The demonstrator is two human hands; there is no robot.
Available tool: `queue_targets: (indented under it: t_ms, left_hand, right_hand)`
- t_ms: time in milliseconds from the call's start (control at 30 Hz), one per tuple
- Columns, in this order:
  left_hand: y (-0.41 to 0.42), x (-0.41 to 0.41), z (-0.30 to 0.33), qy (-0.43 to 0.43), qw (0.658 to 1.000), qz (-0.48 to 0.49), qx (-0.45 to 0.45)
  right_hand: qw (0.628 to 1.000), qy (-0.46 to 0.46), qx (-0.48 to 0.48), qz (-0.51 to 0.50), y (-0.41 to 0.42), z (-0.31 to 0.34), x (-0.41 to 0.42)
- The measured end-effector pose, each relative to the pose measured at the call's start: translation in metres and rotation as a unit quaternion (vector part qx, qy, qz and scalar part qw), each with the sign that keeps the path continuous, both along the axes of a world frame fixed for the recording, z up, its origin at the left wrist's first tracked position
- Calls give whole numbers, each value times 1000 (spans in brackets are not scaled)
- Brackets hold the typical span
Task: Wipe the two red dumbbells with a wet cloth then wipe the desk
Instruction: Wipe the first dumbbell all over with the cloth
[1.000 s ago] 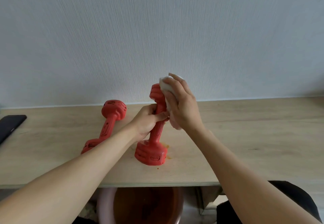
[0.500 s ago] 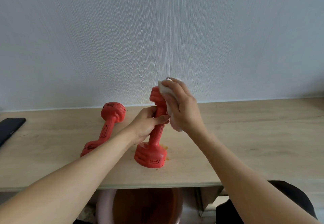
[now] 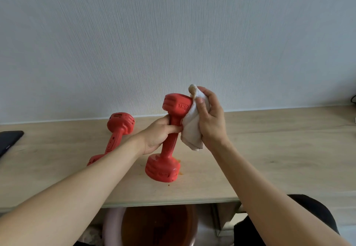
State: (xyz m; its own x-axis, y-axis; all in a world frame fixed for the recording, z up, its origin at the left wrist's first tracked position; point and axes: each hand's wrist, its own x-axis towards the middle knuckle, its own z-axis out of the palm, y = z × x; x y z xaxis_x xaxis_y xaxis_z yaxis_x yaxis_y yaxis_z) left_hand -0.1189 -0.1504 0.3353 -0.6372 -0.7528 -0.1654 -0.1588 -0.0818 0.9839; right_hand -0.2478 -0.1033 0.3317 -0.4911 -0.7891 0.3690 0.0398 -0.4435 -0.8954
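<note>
Upright dumbbell [image 3: 169,141]: uniform red, with raised "1KG" lettering in the same red on the upper head. Lying dumbbell [image 3: 115,136]: matching red, with small dark holes dotted along the handle. Cloth [image 3: 192,128]: off-white, tinged tan-brown at the top corner. Table [image 3: 279,159]: pale beige with faint wood grain; small orange-red specks and smears around the base of the upright dumbbell. Wall [image 3: 173,33]: light blue-grey with fine vertical ribbing. Phone [image 3: 8,141]: glossy black. Basin [image 3: 154,226]: pale pink rim, reddish-brown interior. Garment at lower right [image 3: 308,207]: black.
</note>
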Motion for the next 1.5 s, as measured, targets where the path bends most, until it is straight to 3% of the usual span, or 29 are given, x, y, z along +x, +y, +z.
queue_targets:
  t_ms: [100,200,400,633,700,800,900,1033,1067,1200,1500]
  left_hand:
    - [-1,-5,6,-95,992,10,-80]
    - [-1,-5,1,-63,994,28,-81]
    - [0,-3,-11,10,998,47,-26]
    - [-1,1,-11,7,997,70,-8]
    - [-2,1,-9,11,996,92,-7]
    - [-2,0,-7,10,995,99,-13]
    - [-2,-4,-7,-26,994,79,-66]
    - [1,-6,-4,-73,988,56,-128]
    - [2,-7,-3,-84,986,51,-137]
    - [3,-11,-3,-73,990,58,-110]
    - [0,-5,-7,-42,995,64,-59]
  right_hand:
    - [995,96,-4,-11,4,1,8]
    - [979,198,-21,-32,5,1,16]
    - [993,111,-25,-22,2,-1,11]
    - [993,96,51,-44,4,-17,-6]
    - [986,141,68,-54,12,-16,-9]
    - [948,296,80,-86,17,-8,-5]
    - [906,395,61,-142,20,5,6]
    - [817,545,39,-184,22,15,22]
    - [816,545,44,-186,22,15,25]
    - [885,430,76,-163,22,20,23]
    - [930,332,95,-122,15,8,7]
